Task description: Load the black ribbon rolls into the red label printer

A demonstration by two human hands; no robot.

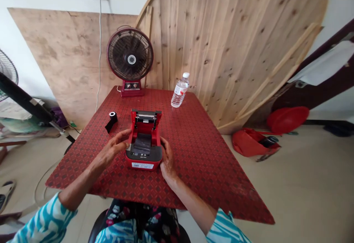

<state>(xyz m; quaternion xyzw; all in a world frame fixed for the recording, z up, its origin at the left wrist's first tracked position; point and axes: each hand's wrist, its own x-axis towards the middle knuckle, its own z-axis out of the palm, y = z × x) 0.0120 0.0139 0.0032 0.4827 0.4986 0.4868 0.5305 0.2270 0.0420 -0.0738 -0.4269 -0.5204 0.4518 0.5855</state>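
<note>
A red and black label printer (143,153) sits on the table with its lid (146,117) raised. Inside the printer lies a dark, shiny strip of ribbon or film (142,143). My left hand (117,143) rests along the printer's left side, its thumb by the front corner and its fingers further back. Against the right side, my right hand (167,158) grips the body, with some fingertips hidden behind it. Left of the printer, a small black roll (113,116) with a white core stands with its loose end trailing on the table.
A red patterned table (204,169) carries everything. At its back stand a dark red fan (130,56) and a clear water bottle (179,91). Wooden boards (210,51) lean against the wall behind. A red bag (246,143) lies on the floor to the right.
</note>
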